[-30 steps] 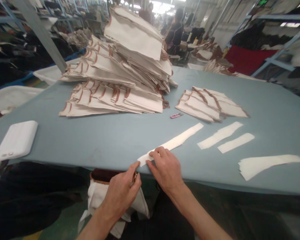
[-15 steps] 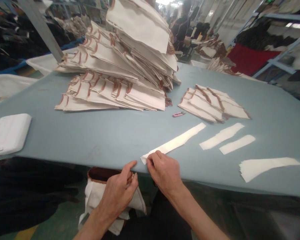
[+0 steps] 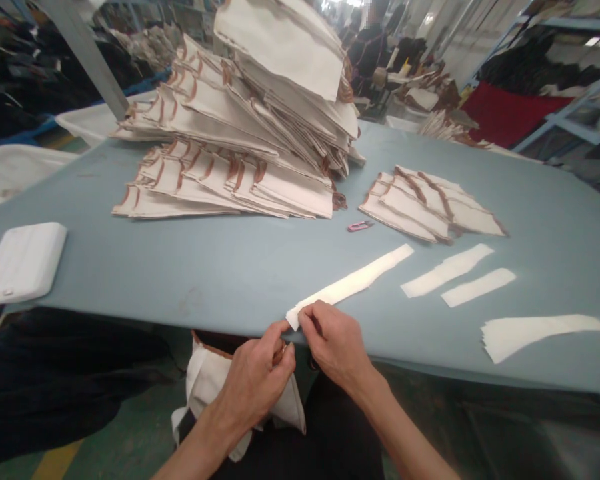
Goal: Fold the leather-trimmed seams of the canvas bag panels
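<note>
My right hand [image 3: 333, 337] pinches the near end of a long row of overlapping white strips [image 3: 357, 283] at the table's front edge. Beside it, my left hand [image 3: 263, 363] is closed on a cream cloth piece with brown edging [image 3: 207, 370], which hangs below the edge over my lap. Its index fingertip reaches up close to the end of the strips. Further right lie two shorter groups of white strips [image 3: 447, 270] [image 3: 479, 288] and a fanned stack of strips [image 3: 540, 333].
A tall pile of cream cloth pieces [image 3: 225, 180] stands at the back left of the blue-grey table [image 3: 130, 267]. Behind the strips are a smaller cloth pile [image 3: 430, 203] and pink thread snips [image 3: 360, 227]. A white device [image 3: 23, 263] lies far left. A person [image 3: 370, 47] is in the background.
My left hand has moved right and slightly up, bringing the hanging cloth with it, and is now closer to my right hand. My right hand stays at the end of the strips.
</note>
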Available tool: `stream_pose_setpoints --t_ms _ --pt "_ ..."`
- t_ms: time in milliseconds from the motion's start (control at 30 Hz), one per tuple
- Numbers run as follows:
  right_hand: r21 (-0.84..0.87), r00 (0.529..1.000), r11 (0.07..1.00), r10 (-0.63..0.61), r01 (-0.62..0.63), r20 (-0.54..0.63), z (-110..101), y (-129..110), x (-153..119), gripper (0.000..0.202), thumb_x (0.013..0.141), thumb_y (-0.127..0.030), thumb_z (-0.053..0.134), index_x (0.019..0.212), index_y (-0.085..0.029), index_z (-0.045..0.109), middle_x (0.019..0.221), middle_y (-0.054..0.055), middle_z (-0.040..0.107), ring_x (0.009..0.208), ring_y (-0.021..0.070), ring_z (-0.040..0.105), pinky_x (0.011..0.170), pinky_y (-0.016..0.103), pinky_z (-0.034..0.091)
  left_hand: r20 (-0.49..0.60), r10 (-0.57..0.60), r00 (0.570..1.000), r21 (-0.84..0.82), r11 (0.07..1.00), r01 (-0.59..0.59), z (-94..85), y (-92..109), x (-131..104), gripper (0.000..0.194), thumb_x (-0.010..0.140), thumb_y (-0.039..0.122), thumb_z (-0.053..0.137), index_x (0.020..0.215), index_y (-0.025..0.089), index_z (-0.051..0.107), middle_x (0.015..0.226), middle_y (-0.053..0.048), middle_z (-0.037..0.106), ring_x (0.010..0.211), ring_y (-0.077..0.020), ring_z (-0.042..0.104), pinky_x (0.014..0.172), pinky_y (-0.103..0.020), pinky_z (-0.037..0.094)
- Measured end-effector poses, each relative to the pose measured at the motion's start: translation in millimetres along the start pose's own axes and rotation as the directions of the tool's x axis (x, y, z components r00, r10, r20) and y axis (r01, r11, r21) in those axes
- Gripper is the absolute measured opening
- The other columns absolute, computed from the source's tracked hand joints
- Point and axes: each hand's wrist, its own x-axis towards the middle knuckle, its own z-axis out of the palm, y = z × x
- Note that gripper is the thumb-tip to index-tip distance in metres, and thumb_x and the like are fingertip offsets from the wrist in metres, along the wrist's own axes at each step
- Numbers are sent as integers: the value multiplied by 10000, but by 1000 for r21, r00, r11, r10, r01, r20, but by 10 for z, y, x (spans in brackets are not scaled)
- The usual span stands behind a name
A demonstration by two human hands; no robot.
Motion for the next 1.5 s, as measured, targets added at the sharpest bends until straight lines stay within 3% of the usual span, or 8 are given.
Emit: stream_pose_setpoints --t_ms 133,233,400,533,1000,1200,1500 --pt "-1 997 998 -64 64 45 -24 -23 -33 119 936 -171 540 952 -207 653 895 47 710 853 202 666 775 286 447 14 -34 999 -23 999 34 14 -1 4 378 919 265 459 1233 159 643 551 82 454 522 -167 471 561 -266 298" --pt "-39 996 997 -64 67 68 -26 -54 -16 105 858 -212 664 960 -188 661 919 68 708 867 234 661 758 308 449 8 -58 998 -29 998 59 -12 -16 -12 383 929 299 448 1222 152 645 540 87 422 515 -169 446 550 -269 275" --pt "-99 992 993 -57 68 115 -26 -90 62 53 942 -227 647 932 -194 687 884 70 722 786 219 651 658 299 368 -13 -89 996 -34 995 89 -47 -54 -33 413 921 305 435 1242 145 640 538 95 377 516 -173 435 559 -275 272" --pt "-78 990 995 -46 57 137 -49 -65 90 161 1006 -229 582 890 -211 693 848 42 723 771 184 652 663 278 346 -24 -102 994 -37 994 101 -71 -75 -39 424 923 315 435 1246 135 641 542 95 374 525 -175 438 571 -277 290" --pt "75 984 986 141 -149 105 -62 -57 91 148 932 -218 610 818 -238 702 736 -24 707 651 151 615 630 261 365 -55 -84 995 -12 996 84 -101 -33 -60 395 922 298 443 1226 161 653 542 85 415 527 -170 470 583 -267 315" --pt "95 983 980 165 -172 76 -11 -62 47 154 941 -281 647 797 -230 670 750 -15 712 665 159 611 633 271 365 -60 -68 996 10 998 69 -107 -24 -63 408 930 301 437 1253 162 643 538 90 400 509 -173 454 572 -270 299" --pt "89 984 980 176 -176 11 31 -118 12 109 863 -229 708 774 -225 646 747 -10 702 727 182 624 683 279 376 -50 -49 998 57 997 52 -133 19 -9 430 935 289 450 1309 165 623 555 77 431 517 -181 477 569 -270 318"
